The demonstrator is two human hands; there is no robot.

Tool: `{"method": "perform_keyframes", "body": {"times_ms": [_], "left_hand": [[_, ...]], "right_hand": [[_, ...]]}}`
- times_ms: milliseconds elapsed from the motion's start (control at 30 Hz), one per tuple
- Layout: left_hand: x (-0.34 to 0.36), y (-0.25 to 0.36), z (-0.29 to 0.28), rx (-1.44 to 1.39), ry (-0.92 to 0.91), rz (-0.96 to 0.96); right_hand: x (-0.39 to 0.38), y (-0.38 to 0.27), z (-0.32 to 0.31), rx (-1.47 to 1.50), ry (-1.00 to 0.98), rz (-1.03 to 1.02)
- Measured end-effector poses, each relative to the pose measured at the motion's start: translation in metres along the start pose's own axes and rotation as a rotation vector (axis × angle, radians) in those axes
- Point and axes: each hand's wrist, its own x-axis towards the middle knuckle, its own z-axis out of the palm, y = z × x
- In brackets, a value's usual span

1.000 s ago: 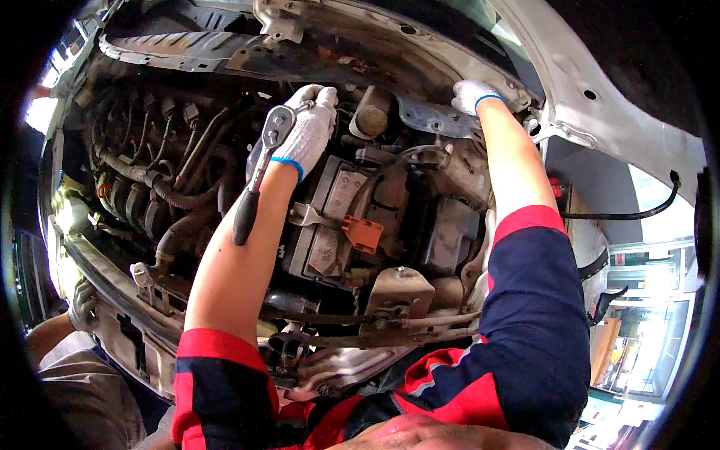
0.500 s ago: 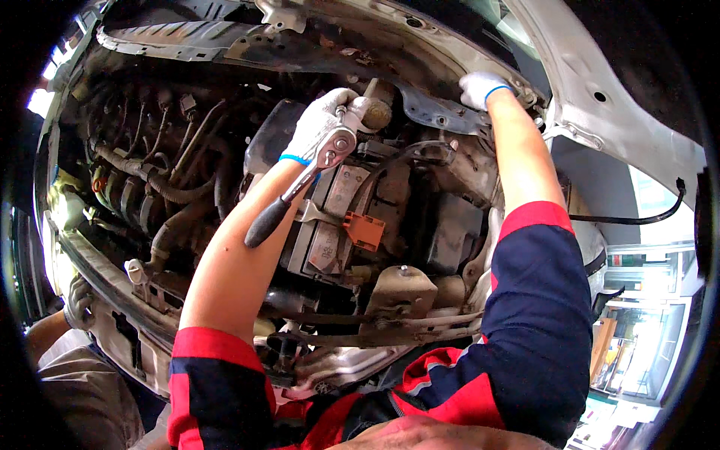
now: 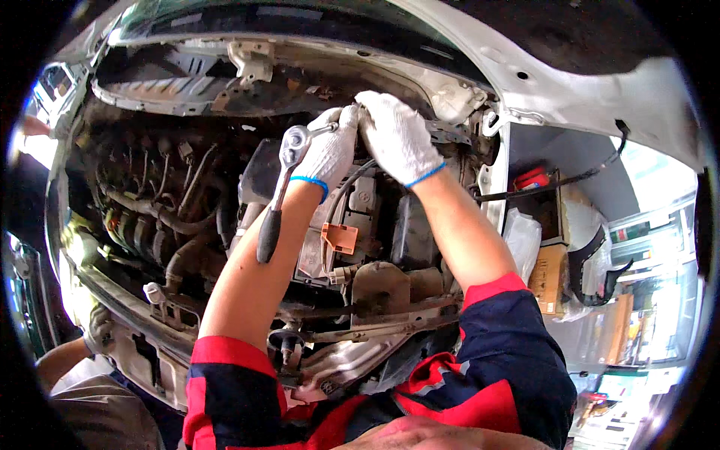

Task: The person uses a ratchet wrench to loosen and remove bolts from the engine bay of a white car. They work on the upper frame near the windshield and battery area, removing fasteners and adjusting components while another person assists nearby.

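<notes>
My gloved left hand (image 3: 334, 154) is closed around a ratchet wrench. The round metal head of the ratchet wrench (image 3: 295, 144) shows beside the hand, and its dark grip hangs down along my left forearm. A short metal piece reaches from the head toward the fingers. My gloved right hand (image 3: 401, 139) is closed and meets the left fingertips over the far side of the engine bay. Whatever lies between the fingers is hidden. Below the hands sits the battery (image 3: 364, 199), with an orange cover (image 3: 340, 238) on a cable beside it.
Hoses and an intake pipe (image 3: 169, 214) fill the left of the engine bay. A fender edge (image 3: 493, 169) runs along the right. Past it stand a cardboard box (image 3: 550, 277) and a dark cable (image 3: 540, 187). At the lower left, another person's gloved hand (image 3: 97, 330) rests on the front edge.
My right hand has come left from the far right side to meet my left hand. The ratchet wrench has shifted left with its handle steeper. The view has turned slightly.
</notes>
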Motion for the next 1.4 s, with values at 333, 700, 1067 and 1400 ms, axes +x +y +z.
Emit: {"method": "perform_keyframes", "body": {"times_ms": [333, 700, 1067, 1400], "left_hand": [[-0.032, 0.071, 0.022, -0.279, -0.131, -0.238], [0.023, 0.039, 0.049, 0.069, -0.202, 0.005], [0.068, -0.017, 0.050, 0.495, -0.025, 0.109], [0.054, -0.003, 0.037, -0.149, -0.188, -0.233]], "right_hand": [[-0.047, 0.006, -0.048, 0.139, 0.067, -0.134], [-0.021, -0.052, -0.132, 0.904, -0.231, 0.514], [0.068, 0.034, -0.118, 0.144, -0.297, 0.622], [0.073, 0.111, -0.053, -0.144, -0.559, 0.323]]}}
